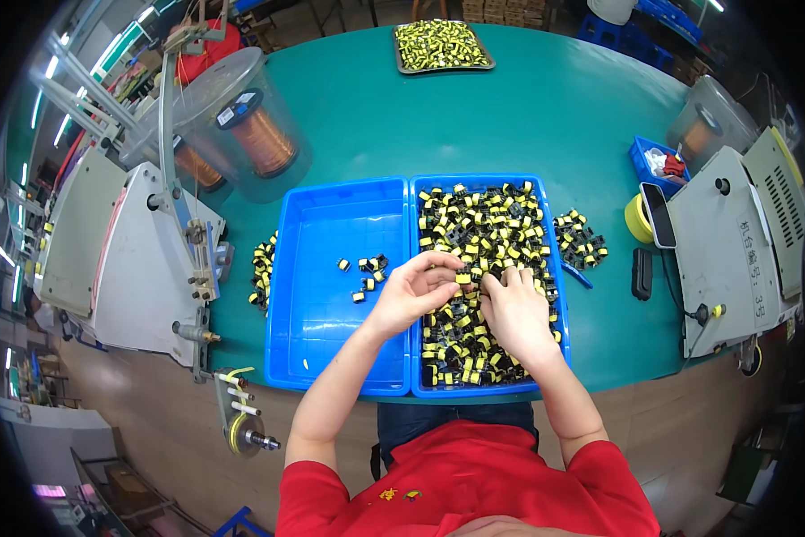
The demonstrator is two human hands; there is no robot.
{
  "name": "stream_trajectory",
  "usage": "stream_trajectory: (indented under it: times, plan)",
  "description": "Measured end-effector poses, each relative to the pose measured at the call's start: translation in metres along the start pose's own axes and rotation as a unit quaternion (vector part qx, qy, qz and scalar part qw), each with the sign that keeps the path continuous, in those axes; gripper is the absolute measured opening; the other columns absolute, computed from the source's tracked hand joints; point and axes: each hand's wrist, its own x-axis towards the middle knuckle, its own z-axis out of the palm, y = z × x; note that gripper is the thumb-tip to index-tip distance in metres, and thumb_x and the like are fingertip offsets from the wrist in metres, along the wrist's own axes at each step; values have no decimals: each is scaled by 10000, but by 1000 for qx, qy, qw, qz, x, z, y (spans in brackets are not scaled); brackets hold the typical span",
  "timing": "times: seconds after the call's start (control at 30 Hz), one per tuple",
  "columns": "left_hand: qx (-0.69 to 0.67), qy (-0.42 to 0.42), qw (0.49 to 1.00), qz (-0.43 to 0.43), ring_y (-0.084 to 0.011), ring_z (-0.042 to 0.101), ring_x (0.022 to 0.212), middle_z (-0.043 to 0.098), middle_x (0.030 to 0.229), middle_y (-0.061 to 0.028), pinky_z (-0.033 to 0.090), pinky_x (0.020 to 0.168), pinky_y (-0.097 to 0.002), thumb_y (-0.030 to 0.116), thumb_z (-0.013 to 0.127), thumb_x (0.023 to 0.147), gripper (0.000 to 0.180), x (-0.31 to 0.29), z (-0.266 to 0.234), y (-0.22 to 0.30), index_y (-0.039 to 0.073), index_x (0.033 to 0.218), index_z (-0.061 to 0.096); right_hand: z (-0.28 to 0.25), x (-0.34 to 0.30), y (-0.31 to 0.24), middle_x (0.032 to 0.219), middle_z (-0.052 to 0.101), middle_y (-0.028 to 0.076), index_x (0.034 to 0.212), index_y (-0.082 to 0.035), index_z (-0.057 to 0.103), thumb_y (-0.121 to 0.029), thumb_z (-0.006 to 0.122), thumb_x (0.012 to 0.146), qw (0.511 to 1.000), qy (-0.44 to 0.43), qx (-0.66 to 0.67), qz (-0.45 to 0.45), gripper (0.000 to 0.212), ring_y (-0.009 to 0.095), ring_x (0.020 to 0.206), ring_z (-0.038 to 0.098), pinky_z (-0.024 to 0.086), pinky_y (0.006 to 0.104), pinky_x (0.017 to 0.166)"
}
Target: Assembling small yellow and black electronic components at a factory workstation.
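My left hand (411,294) is over the right-hand blue tray, its thumb and fingers curled round a small black transformer with yellow tape (462,278). Close by on the right, my right hand (517,313) has its fingers bent down over the pile, and its fingertips are partly hidden, so what they grip does not show. The right blue tray (415,362) is heaped with transformers of the same kind (474,345). Beside it stands the left blue tray (331,336), with a few transformers (373,266) on its bottom.
More transformers lie on the green table at the left (264,273) and right (582,242) of the trays. A full dark tray (443,45) sits at the far edge. Winding machines (143,259) flank both sides, with copper wire spools (264,139), a phone (659,215) and blue cutters (577,275).
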Motion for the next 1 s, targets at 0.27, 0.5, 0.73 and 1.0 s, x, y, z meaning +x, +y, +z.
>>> stream_trajectory:
  times: [0.27,0.5,0.73,1.0]
  plan:
    - [-78,5,996,-42,-223,559,1059,529,1188,-105,434,954,-351,1,581,853,359,1,-4,-1,-16,1199,490,-1,2,5,840,549,72,829,-93,612,-137,630,769,1000,-16,15,-8,76,256,872,534,500,351,662]
    - [-150,10,986,-73,-163,548,978,544,1145,-101,450,902,-316,90,567,892,377,3,-4,-6,-11,1241,468,2,5,8,851,563,58,821,-63,607,-124,614,786,999,-20,2,-44,70,238,843,547,502,341,651]
    - [-260,-12,961,-97,-137,571,916,568,1083,-118,465,862,-256,135,524,923,401,5,-9,-7,-13,1283,428,0,5,13,833,559,58,825,-61,585,-123,586,815,998,-10,37,-55,62,228,842,549,489,339,658]
    - [-247,47,960,-124,-141,580,860,581,1015,-91,481,795,-259,98,508,918,299,5,-3,-2,-6,1196,482,-10,11,15,833,558,83,837,-47,563,-132,583,835,990,-29,139,-25,88,249,848,537,468,345,674]
